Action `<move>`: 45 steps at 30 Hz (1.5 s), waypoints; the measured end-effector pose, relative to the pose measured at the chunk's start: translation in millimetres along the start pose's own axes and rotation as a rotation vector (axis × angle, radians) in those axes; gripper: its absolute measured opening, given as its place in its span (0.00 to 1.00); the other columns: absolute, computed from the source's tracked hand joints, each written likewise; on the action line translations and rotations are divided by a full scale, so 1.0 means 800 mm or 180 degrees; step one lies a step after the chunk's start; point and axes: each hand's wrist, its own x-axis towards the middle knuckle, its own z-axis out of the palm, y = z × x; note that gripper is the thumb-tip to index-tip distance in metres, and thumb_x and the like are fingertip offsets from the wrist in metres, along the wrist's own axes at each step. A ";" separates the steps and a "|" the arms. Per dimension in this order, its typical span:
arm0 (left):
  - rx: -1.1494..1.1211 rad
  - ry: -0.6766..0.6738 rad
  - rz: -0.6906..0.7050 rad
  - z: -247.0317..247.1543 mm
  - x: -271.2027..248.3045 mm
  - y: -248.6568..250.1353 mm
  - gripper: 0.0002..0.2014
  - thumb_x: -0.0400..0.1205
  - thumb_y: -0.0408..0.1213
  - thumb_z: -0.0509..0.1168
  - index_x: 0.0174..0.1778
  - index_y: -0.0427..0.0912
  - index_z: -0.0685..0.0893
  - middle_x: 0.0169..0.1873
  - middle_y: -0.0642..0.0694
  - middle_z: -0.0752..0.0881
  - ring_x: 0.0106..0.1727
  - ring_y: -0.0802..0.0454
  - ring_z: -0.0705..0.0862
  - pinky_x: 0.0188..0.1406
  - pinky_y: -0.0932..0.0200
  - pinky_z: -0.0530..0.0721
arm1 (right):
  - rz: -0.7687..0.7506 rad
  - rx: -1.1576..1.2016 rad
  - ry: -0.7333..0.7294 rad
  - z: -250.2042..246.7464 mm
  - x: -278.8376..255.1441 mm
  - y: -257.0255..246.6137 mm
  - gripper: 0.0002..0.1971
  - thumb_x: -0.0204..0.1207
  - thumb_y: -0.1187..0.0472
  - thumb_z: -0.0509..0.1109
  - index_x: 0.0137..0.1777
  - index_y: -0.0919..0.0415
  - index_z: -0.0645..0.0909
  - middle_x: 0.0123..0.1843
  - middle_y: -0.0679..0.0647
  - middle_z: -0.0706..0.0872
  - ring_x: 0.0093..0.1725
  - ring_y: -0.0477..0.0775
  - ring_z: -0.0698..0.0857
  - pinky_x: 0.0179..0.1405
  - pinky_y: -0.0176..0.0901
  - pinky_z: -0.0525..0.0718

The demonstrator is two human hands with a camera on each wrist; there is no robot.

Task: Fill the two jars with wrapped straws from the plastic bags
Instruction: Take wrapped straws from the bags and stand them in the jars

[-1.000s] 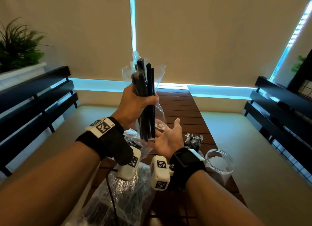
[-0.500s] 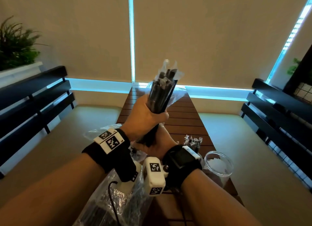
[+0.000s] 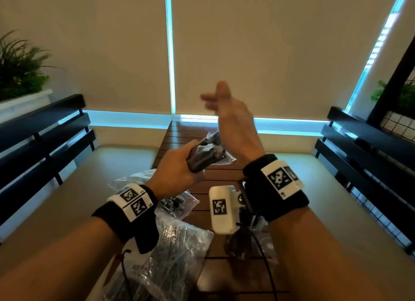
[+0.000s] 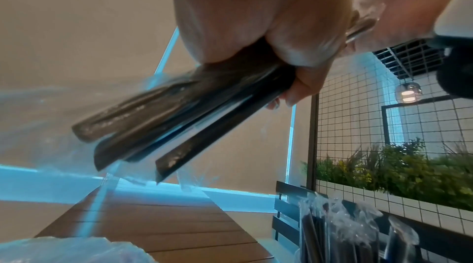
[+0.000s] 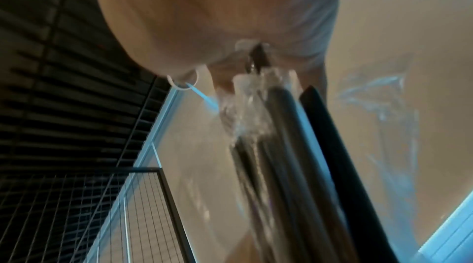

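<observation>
Above the desk [image 3: 215, 177], the left hand [image 3: 177, 168] gripped a bundle of wrapped straws [image 3: 205, 156] while the right hand [image 3: 233, 121] hung beside it, fingers loose.

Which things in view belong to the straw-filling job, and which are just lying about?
Part of the job:
- bundle of wrapped straws, gripped by the left hand
- right hand, raised with fingers open
- plastic bags of straws on the wooden table

Just lying about:
- plant
- black benches
- window blinds
- wire grid
</observation>
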 end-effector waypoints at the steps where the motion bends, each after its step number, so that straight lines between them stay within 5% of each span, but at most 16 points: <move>1: 0.0089 0.0031 0.0001 0.001 0.002 0.001 0.16 0.66 0.38 0.76 0.43 0.57 0.78 0.30 0.60 0.83 0.31 0.60 0.81 0.28 0.65 0.74 | 0.0065 -0.0456 -0.0361 0.005 -0.001 0.001 0.26 0.87 0.43 0.48 0.60 0.52 0.88 0.62 0.52 0.89 0.61 0.54 0.84 0.62 0.49 0.78; 3: 0.0504 0.0013 0.0187 0.003 0.006 0.004 0.09 0.66 0.48 0.70 0.34 0.59 0.75 0.25 0.60 0.80 0.26 0.60 0.76 0.24 0.64 0.67 | 0.0150 -0.1282 -0.0620 0.021 -0.013 0.017 0.24 0.87 0.47 0.51 0.55 0.55 0.89 0.57 0.56 0.90 0.59 0.59 0.85 0.61 0.52 0.80; 5: 0.0914 -0.0057 0.0362 0.004 0.006 0.006 0.07 0.69 0.49 0.71 0.37 0.57 0.79 0.27 0.59 0.83 0.25 0.66 0.74 0.26 0.68 0.63 | 0.0047 -0.1394 -0.0447 0.030 -0.030 0.036 0.24 0.87 0.46 0.53 0.53 0.56 0.89 0.53 0.54 0.91 0.55 0.57 0.86 0.59 0.52 0.81; 9: 0.1023 0.0086 0.0110 0.000 -0.001 0.004 0.16 0.69 0.45 0.77 0.46 0.54 0.78 0.33 0.59 0.82 0.31 0.56 0.78 0.32 0.59 0.74 | 0.0136 0.0171 0.0435 0.004 -0.037 0.050 0.33 0.80 0.33 0.47 0.60 0.51 0.88 0.63 0.46 0.89 0.60 0.39 0.83 0.65 0.32 0.75; 11: 0.1174 0.0066 0.0080 0.002 -0.002 0.004 0.18 0.70 0.44 0.78 0.44 0.56 0.74 0.34 0.59 0.81 0.33 0.55 0.78 0.33 0.58 0.71 | 0.0187 0.0800 0.0792 -0.007 -0.032 0.054 0.38 0.77 0.28 0.43 0.61 0.48 0.87 0.64 0.44 0.88 0.65 0.41 0.82 0.74 0.44 0.73; 13: 0.1345 0.0073 0.0145 0.008 0.002 0.010 0.15 0.72 0.42 0.77 0.44 0.56 0.75 0.34 0.59 0.81 0.33 0.55 0.78 0.32 0.59 0.68 | 0.0147 0.0588 0.0449 0.000 -0.033 0.052 0.37 0.76 0.26 0.44 0.64 0.46 0.86 0.65 0.43 0.87 0.65 0.43 0.83 0.72 0.48 0.75; 17: 0.1591 0.0176 0.0374 0.021 0.008 0.022 0.10 0.72 0.35 0.74 0.48 0.48 0.85 0.35 0.52 0.87 0.32 0.49 0.83 0.29 0.60 0.74 | -0.0349 -0.1350 0.0332 0.031 -0.044 0.062 0.25 0.81 0.38 0.51 0.53 0.50 0.87 0.50 0.45 0.88 0.50 0.49 0.84 0.50 0.49 0.80; 19: 0.1554 0.0136 0.0370 0.022 0.010 0.021 0.13 0.71 0.36 0.75 0.50 0.49 0.83 0.37 0.52 0.88 0.33 0.49 0.84 0.31 0.55 0.81 | -0.0240 -0.0873 0.0375 0.028 -0.040 0.070 0.26 0.82 0.41 0.51 0.52 0.53 0.88 0.50 0.47 0.89 0.51 0.49 0.85 0.53 0.51 0.82; 22: 0.1285 0.0189 0.0002 0.021 0.015 0.008 0.14 0.71 0.41 0.76 0.47 0.52 0.78 0.34 0.56 0.84 0.33 0.53 0.79 0.32 0.58 0.72 | 0.0131 0.0298 0.0612 -0.004 -0.029 0.082 0.23 0.83 0.45 0.52 0.58 0.52 0.88 0.57 0.46 0.90 0.58 0.44 0.86 0.62 0.44 0.82; 24: 0.0772 0.0410 -0.0245 0.022 0.022 0.001 0.15 0.70 0.38 0.77 0.49 0.50 0.81 0.32 0.59 0.82 0.31 0.58 0.78 0.32 0.61 0.72 | 0.0350 0.0264 0.1220 -0.033 -0.027 0.094 0.16 0.83 0.57 0.57 0.55 0.52 0.88 0.54 0.45 0.89 0.56 0.44 0.85 0.63 0.46 0.82; 26: 0.0343 0.0571 -0.0463 0.031 0.028 -0.002 0.14 0.69 0.33 0.76 0.47 0.49 0.83 0.29 0.60 0.80 0.29 0.65 0.77 0.29 0.71 0.69 | 0.0694 -0.0292 0.1163 -0.057 -0.034 0.118 0.12 0.78 0.62 0.63 0.57 0.52 0.84 0.54 0.46 0.87 0.54 0.46 0.83 0.64 0.53 0.82; 31: -0.0212 0.0492 -0.0665 0.083 0.039 0.006 0.13 0.68 0.32 0.75 0.37 0.54 0.80 0.28 0.58 0.82 0.28 0.65 0.79 0.27 0.71 0.72 | 0.1131 -0.1378 -0.1113 -0.064 -0.092 0.184 0.59 0.62 0.30 0.78 0.86 0.43 0.46 0.84 0.56 0.61 0.81 0.61 0.65 0.77 0.65 0.69; 34: -0.0471 0.0424 -0.0688 0.115 0.044 0.010 0.15 0.69 0.31 0.74 0.31 0.53 0.75 0.23 0.55 0.79 0.24 0.63 0.77 0.23 0.71 0.72 | 0.1354 -0.1532 -0.1348 -0.046 -0.120 0.214 0.71 0.54 0.32 0.84 0.85 0.41 0.33 0.85 0.58 0.57 0.82 0.65 0.63 0.78 0.63 0.69; 36: -0.0627 0.0380 -0.0707 0.132 0.048 0.011 0.13 0.67 0.36 0.74 0.28 0.49 0.74 0.21 0.54 0.78 0.24 0.58 0.77 0.25 0.58 0.77 | 0.1412 -0.1561 -0.1083 -0.033 -0.130 0.231 0.72 0.54 0.38 0.86 0.85 0.42 0.31 0.82 0.60 0.61 0.79 0.66 0.67 0.76 0.64 0.71; 40: -0.1051 0.0459 -0.0773 0.152 0.060 0.011 0.10 0.65 0.42 0.72 0.31 0.46 0.76 0.24 0.52 0.80 0.30 0.44 0.83 0.33 0.40 0.87 | 0.1351 -0.1546 -0.0509 -0.006 -0.137 0.262 0.67 0.56 0.35 0.81 0.85 0.43 0.36 0.71 0.56 0.81 0.67 0.63 0.83 0.66 0.63 0.81; 45: -0.1472 0.0541 -0.0932 0.170 0.071 0.015 0.11 0.65 0.39 0.74 0.37 0.47 0.79 0.29 0.51 0.82 0.37 0.37 0.85 0.38 0.33 0.87 | 0.1333 -0.0987 -0.0119 0.006 -0.132 0.269 0.44 0.60 0.36 0.79 0.73 0.40 0.59 0.61 0.50 0.82 0.55 0.55 0.87 0.52 0.58 0.88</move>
